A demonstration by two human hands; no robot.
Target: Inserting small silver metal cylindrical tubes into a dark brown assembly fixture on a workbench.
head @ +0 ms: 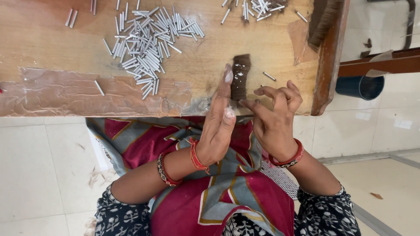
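At the left of the wooden workbench (52, 39) lie a few stray metal tubes; a dense heap of short silver tubes (148, 41) sits further right, at about 10 o'clock from the hands. The bundle of dark brown bristles (240, 76) lies flat on the bench near its front edge, short and blunt-cut, flecked with white specks. The left hand (216, 126) stands edge-on at 8 o'clock from the bundle, fingers straight and pressed together, fingertips touching the bundle's left side; nothing is gripped. The right hand (273, 118) sits at 4 o'clock, fingers loosely curled and slightly spread, the forefinger tip reaching the bundle's lower end. Both wrists bear red bangles. A blue bucket (359, 86) stands on the floor at 3 o'clock.
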